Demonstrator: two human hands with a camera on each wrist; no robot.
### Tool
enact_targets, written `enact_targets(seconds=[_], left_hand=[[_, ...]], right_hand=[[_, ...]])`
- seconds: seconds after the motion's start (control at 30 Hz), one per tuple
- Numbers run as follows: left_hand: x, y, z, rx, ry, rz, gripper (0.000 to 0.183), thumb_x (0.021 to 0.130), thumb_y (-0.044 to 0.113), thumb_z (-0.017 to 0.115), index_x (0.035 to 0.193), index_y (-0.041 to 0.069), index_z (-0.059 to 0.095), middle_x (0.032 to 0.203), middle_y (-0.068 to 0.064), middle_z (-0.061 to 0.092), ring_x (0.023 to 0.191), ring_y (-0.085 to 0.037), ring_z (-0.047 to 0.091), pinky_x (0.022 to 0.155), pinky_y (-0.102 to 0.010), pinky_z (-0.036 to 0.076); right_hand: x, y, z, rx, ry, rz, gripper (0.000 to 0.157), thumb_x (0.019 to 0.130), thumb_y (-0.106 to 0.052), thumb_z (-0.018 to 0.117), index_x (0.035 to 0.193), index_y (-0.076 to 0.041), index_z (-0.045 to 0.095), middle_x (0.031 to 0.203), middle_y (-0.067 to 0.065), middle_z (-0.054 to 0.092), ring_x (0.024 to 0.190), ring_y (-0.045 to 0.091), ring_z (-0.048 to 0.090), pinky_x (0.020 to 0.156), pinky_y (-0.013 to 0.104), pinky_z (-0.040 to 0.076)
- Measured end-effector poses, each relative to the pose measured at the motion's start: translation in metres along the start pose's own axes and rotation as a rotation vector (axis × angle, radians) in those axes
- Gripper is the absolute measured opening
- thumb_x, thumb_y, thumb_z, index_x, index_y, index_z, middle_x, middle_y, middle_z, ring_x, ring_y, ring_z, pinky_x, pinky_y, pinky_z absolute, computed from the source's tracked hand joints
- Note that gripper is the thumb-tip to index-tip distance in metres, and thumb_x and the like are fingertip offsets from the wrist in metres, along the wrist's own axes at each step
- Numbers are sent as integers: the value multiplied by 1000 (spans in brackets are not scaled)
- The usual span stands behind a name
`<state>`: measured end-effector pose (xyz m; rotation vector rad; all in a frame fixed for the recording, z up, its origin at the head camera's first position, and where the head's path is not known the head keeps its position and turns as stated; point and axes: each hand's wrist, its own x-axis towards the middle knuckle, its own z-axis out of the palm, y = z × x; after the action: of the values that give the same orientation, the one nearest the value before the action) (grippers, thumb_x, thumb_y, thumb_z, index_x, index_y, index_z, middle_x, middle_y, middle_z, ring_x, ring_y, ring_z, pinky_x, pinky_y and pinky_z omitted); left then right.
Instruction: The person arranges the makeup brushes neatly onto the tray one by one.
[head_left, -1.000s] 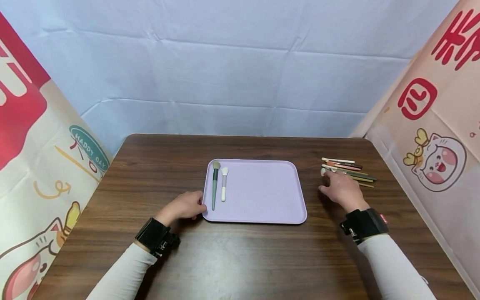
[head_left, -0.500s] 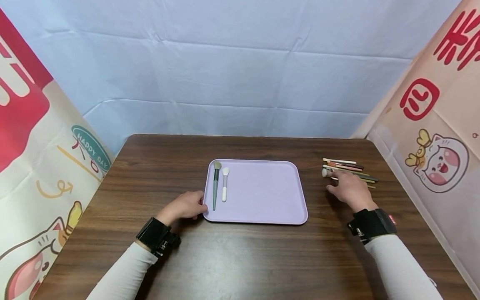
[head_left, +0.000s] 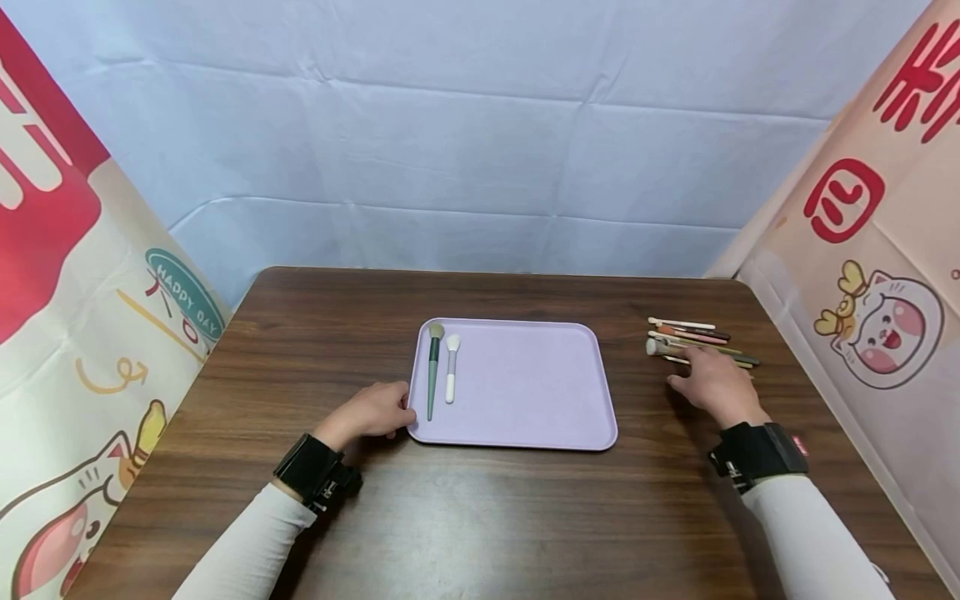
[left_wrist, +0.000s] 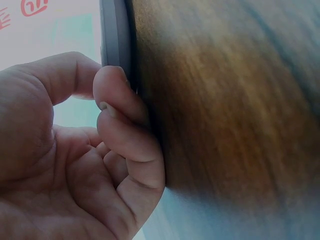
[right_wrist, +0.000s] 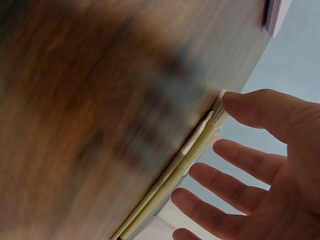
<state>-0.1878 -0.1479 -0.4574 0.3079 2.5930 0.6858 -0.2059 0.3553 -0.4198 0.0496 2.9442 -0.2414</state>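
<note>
While left grip pinches the tray beside it, right grip, spread apart, should probably pinch only one of the brushes just ahead.

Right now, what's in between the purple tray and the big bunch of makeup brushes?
Just bare wood-grain tabletop: nothing lies between the purple tray and the bunch of makeup brushes. The head view shows that.

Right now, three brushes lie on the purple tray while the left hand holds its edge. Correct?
Not three: the head view shows two on the purple tray, a green-handled brush and a shorter white-headed brush. The left hand does hold its edge.
</note>
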Motion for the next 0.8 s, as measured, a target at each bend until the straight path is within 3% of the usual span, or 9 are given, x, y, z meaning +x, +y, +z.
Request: enact_targets(seconds=[0.8], left_hand=[[-2, 2, -1, -11, -4, -7, 10, 90, 17, 63, 87, 10, 57, 66, -2, 62, 56, -14, 61, 59, -29, 45]], right_hand=[[-4, 16, -4, 3, -26, 10, 59, 97, -26, 63, 140, 11, 46, 135, 45, 42, 118, 65, 43, 91, 74, 37]])
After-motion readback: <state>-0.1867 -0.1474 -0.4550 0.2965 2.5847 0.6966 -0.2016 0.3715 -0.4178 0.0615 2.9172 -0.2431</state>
